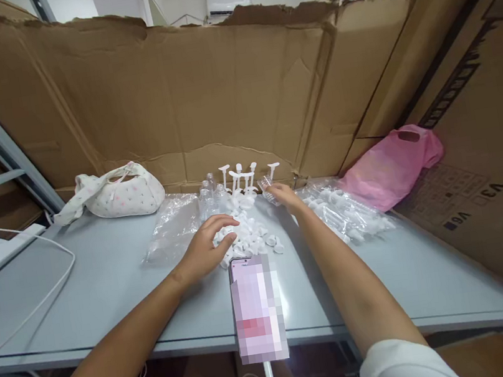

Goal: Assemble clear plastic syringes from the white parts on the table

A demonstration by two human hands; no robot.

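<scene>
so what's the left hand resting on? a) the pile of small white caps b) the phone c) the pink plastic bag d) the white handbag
a: the left hand lies spread on the pile of small white caps, apart from the phone near the table edge.

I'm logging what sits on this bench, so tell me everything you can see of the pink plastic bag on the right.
The pink plastic bag is thin, slightly see-through film with a cut-out handle hole near its top. It lies crumpled and slumped at the far right of the grey table, leaning against the cardboard wall behind it. Its lower left edge meets the clear bag of small bottles. Neither hand touches it; what it holds cannot be made out.
</scene>
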